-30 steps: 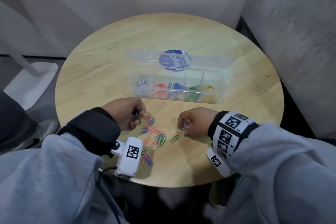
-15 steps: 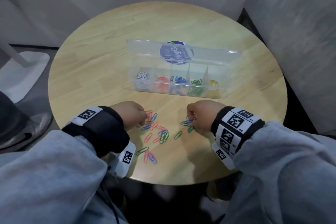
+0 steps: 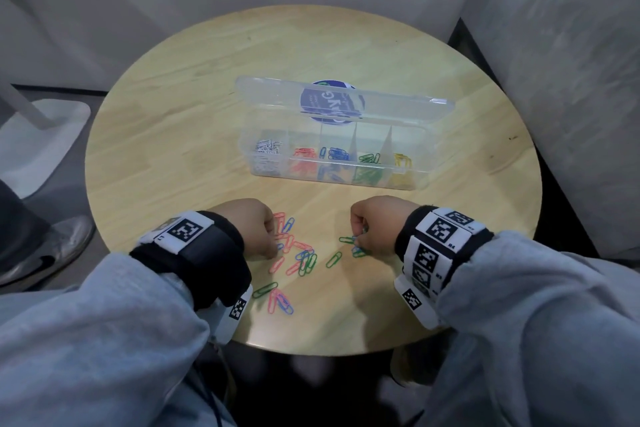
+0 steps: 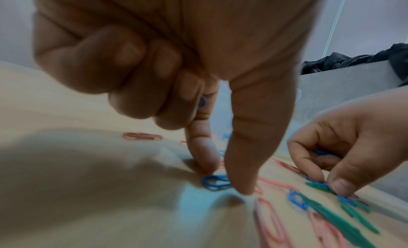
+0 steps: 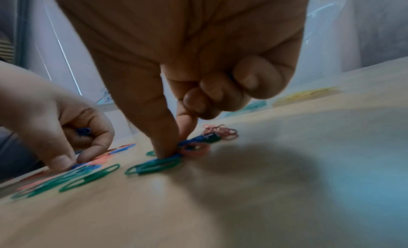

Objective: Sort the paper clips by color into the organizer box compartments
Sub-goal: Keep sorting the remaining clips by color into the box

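Left hand point(image 3: 254, 229) lowered onto loose clips point(image 3: 294, 253) before box point(image 3: 336, 163).

Dim, soft light; wrist views blurred, perhaps by motion.

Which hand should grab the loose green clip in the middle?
Probably the right hand: the green clip lies just beside its fingers. The left hand is farther off, busy pinching a blue clip.

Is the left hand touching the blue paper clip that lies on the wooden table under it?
Touching. In the left wrist view, the left hand has thumb and forefinger tips down on the blue paper clip, pinching it against the round wooden table.
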A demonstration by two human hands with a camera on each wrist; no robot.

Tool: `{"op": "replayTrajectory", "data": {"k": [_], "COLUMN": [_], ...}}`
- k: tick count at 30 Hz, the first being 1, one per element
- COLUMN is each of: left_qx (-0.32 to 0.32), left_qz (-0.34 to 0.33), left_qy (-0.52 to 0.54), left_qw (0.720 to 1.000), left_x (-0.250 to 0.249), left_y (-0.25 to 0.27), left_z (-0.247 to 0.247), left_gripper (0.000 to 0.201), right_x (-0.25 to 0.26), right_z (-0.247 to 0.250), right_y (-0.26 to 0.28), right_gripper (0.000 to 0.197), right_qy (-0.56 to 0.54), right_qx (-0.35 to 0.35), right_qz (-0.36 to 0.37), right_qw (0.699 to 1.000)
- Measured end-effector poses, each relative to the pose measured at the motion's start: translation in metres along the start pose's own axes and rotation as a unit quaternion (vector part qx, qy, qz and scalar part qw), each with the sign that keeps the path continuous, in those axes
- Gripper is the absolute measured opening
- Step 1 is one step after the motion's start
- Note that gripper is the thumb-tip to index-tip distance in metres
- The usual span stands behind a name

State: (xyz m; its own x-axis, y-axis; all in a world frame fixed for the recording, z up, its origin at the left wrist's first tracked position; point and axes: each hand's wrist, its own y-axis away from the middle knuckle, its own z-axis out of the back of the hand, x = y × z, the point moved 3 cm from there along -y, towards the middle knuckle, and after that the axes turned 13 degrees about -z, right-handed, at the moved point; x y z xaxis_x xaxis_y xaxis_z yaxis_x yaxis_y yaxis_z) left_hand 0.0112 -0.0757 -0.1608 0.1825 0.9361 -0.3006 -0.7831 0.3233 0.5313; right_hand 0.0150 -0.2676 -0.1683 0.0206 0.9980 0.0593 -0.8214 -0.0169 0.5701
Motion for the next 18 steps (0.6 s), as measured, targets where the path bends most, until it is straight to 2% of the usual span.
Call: {"op": "replayTrajectory", "data": {"k": [3, 7, 12, 15, 16, 18], "left_qx": [0.009, -0.002, -0.004, 0.005, -0.002, -0.046], "left_qz": [-0.003, -0.01, -0.015, -0.027, -0.032, -0.038], "left_qy": [0.004, 0.002, 0.028, 0.16, 0.232, 0.383], "left_qw": [1.0, 1.0, 0.999, 0.987, 0.972, 0.922], "left_x": [0.002, 0.003, 0.0, 0.003, 0.003, 0.003], "left_y": [-0.002, -0.003, 0.003, 0.002, 0.002, 0.0], "left_z": [-0.001, -0.004, -0.002, 0.007, 0.01, 0.018], "left_gripper": [0.022, 0.021, 0.023, 0.026, 0.027, 0.032], "right_x": [0.002, 0.002, 0.0, -0.006, -0.009, -0.013], "right_z": [0.0, 0.001, -0.001, 0.012, 0.018, 0.027], "right_y": [0.003, 0.002, 0.001, 0.004, 0.005, 0.005], "right_gripper": [0.018, 0.02, 0.011, 0.015, 0.017, 0.02], "right_qy": [0.004, 0.0, -0.03, -0.125, -0.165, -0.253], "right_qx": [0.011, 0.015, 0.03, 0.029, 0.034, 0.046], "right_qz": [-0.002, -0.005, -0.002, -0.007, -0.005, -0.002], "right_qw": [1.0, 1.0, 0.999, 0.992, 0.986, 0.966]}}
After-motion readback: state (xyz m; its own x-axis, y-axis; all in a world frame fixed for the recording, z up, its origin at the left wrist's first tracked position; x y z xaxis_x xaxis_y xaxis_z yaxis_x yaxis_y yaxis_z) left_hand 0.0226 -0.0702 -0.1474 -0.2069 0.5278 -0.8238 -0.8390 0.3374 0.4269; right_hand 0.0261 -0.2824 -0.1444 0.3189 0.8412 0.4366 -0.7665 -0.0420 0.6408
